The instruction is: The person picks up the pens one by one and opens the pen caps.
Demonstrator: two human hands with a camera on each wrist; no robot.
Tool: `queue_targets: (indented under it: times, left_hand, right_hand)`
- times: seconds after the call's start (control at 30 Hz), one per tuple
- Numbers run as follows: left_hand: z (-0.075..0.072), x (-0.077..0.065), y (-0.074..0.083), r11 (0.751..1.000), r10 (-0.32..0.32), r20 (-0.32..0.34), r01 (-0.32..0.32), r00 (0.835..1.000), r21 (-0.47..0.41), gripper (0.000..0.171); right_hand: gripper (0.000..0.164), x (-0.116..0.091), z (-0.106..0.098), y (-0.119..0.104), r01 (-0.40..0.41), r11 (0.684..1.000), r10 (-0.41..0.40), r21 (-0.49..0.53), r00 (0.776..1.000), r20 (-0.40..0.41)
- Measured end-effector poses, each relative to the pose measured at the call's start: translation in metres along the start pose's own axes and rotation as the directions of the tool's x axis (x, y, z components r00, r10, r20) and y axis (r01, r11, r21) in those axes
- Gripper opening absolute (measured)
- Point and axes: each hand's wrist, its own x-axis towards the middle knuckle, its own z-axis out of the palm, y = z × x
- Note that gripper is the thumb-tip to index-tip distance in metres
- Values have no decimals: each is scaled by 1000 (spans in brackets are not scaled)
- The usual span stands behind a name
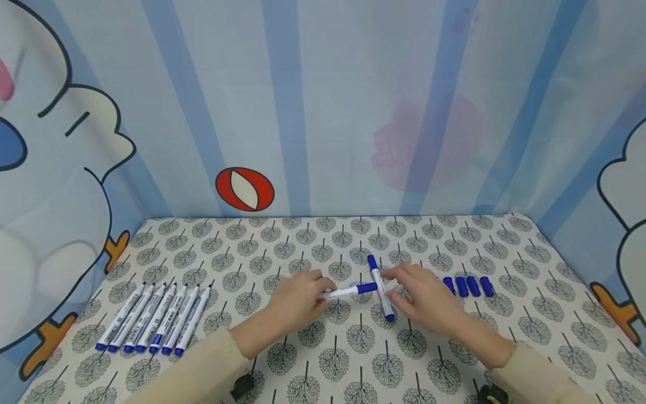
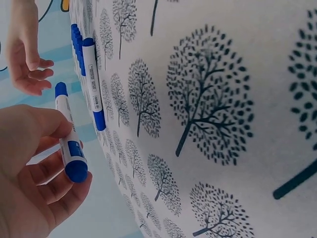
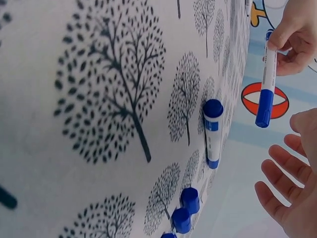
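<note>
My left hand (image 1: 299, 294) pinches a white whiteboard marker (image 1: 344, 293) between thumb and fingers, its blue cap pointing right. In the left wrist view this held marker (image 2: 68, 121) shows its blue rear end toward the camera. A second capped marker (image 1: 382, 292) lies on the cloth, just beyond the held marker's cap in the head view. My right hand (image 1: 428, 294) hovers beside it with fingers spread and loosely bent. Nothing lies between those fingers in the right wrist view, where the held marker's blue cap (image 3: 265, 108) points toward the hand.
Several uncapped markers (image 1: 174, 320) lie in a row at the left, black tips pointing away. Several loose blue caps (image 1: 473, 286) line up to the right, past my right hand. Tree-patterned cloth (image 1: 333, 359) covers the table, and a striped curtain (image 1: 333, 112) hangs behind it.
</note>
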Motion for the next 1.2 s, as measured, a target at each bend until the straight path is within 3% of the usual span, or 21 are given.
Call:
queue_targets:
  times: [0.4,0.77,1.2]
  left_hand:
    - [0,-6,-1,999,50,-25,-50,998,5,26]
    - [-1,-7,1,998,44,-4,-44,999,-33,27]
    - [-1,-9,-1,997,69,-11,-70,998,-37,27]
  right_hand:
    - [36,4,10,-15,7,1000,-7,4,999,48]
    - [36,8,19,-20,32,999,-31,-12,998,57]
    - [28,11,23,-24,-11,998,5,57,993,119]
